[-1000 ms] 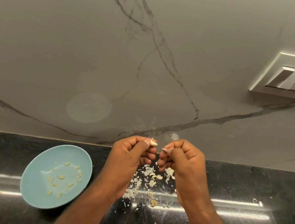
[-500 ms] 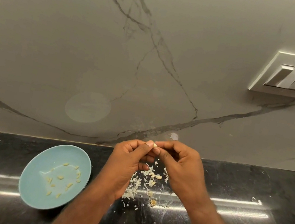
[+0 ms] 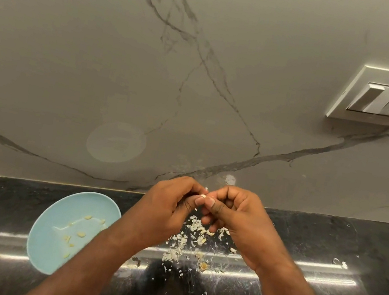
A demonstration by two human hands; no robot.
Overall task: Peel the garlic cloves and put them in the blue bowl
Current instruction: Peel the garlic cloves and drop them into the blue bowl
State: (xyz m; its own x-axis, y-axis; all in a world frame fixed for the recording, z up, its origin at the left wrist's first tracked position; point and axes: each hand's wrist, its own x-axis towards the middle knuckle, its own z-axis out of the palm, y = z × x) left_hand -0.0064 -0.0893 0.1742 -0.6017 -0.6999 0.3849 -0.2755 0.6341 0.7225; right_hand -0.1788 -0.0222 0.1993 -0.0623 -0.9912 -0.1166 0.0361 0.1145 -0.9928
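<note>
Garlic clove [image 3: 203, 196] is sitting up in the air btwn both hands, just a pale sliver showing; left hand [image 3: 164, 209] is pinching it w/ thumb & curled fingers, grip tight; right hand [image 3: 242, 221] is closing on the same clove from the other side, thumb tip pressing right beside the left one, grip also curled in close. Both hands are hovering above a litter of peel scraps [image 3: 178, 246] lying on the dark surface [image 3: 364, 255]. Blue bowl [image 3: 68, 208] is resting on the surface to the left, partly under the left forearm, w/ several peeled cloves [image 3: 81, 234] lying inside. Veined marble wall [image 3: 73, 61] is rising behind; switch & socket plate [image 3: 383, 100] is sitting upper right.
</note>
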